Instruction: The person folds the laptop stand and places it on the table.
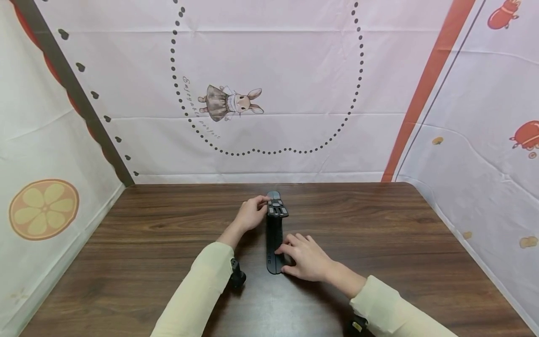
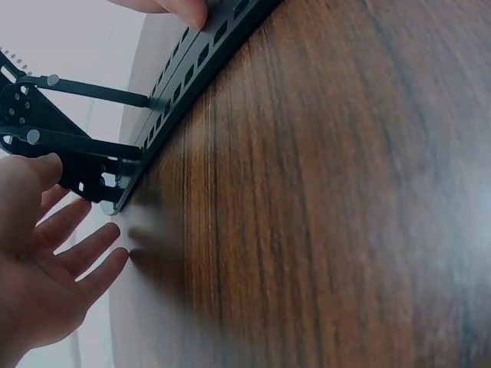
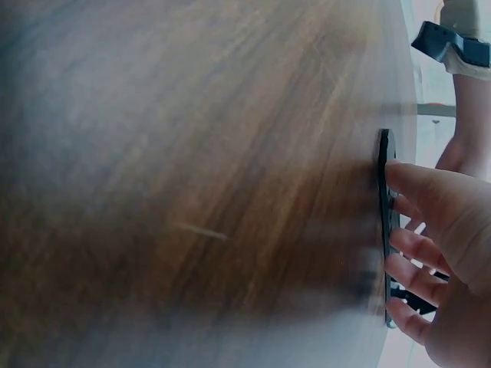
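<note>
A black folding stand (image 1: pixel 274 234) lies lengthwise on the table, pointing away from me. Its long base has a row of slots, and hinged struts (image 2: pixel 92 146) hold up a short upper part with grey pads (image 1: pixel 276 208) at the far end. My left hand (image 1: pixel 250 213) is at that raised part, its thumb against it and the lower fingers spread. At the near end of the base, my right hand (image 1: pixel 309 257) grips the rail, with the thumb at the edge and the index finger on top. In the right wrist view its fingers partly hide the stand.
The dark wood table (image 1: pixel 358 220) extends to both sides of the stand. Printed white cloth (image 1: pixel 294 93) hangs behind it and at the sides. Each sleeve has a black wrist camera (image 1: pixel 237 274), low over the tabletop.
</note>
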`<state>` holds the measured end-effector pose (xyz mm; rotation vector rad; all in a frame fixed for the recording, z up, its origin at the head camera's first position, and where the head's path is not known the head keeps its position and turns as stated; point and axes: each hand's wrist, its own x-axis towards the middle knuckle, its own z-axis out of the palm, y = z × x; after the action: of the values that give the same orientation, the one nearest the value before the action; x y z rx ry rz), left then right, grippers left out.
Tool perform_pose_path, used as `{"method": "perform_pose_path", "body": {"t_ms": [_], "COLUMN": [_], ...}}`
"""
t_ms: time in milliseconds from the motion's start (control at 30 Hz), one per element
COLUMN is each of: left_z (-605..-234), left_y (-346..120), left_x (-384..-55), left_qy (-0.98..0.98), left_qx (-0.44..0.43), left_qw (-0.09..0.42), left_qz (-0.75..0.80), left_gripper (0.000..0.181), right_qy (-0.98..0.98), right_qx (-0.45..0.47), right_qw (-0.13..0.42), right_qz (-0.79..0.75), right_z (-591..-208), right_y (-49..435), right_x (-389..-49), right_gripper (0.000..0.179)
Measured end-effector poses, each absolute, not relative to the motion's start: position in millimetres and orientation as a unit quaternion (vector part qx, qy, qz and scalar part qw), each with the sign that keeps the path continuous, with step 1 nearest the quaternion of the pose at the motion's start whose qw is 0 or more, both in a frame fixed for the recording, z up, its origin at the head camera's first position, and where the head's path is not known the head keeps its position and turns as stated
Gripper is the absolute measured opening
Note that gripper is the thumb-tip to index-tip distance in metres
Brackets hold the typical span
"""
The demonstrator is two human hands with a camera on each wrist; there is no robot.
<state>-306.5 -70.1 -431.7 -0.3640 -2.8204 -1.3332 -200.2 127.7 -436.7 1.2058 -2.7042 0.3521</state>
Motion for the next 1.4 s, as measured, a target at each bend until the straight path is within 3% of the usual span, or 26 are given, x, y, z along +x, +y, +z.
{"method": "perform_pose_path", "body": {"t_ms": [533, 1033, 1400], "left_z": [-428.1, -426.4, -431.6], "left_y": [-74.8, -79.9, -85.2], "left_x": [-296.3, -280.4, -271.3], "left_qy": [-0.912, -0.897, -0.893], "left_qx": [-0.15, -0.137, -0.128], "left_qw": [-0.026, 0.05, 0.044], "left_qz": [-0.381, -0.417, -0.428], "left_gripper": [0.044, 0.031, 0.025], "right_qy": [-0.89, -0.883, -0.894], "right_qx": [0.383, 0.286, 0.2], "right_qw": [0.004, 0.061, 0.078], "right_qz": [0.248, 0.368, 0.393], "right_z": [-426.8, -426.5, -427.8], "right_y": [137.1, 139.0, 132.9], "right_x": [-219.3, -242.9, -254.3], "right_gripper": [0.022, 0.019, 0.022]}}
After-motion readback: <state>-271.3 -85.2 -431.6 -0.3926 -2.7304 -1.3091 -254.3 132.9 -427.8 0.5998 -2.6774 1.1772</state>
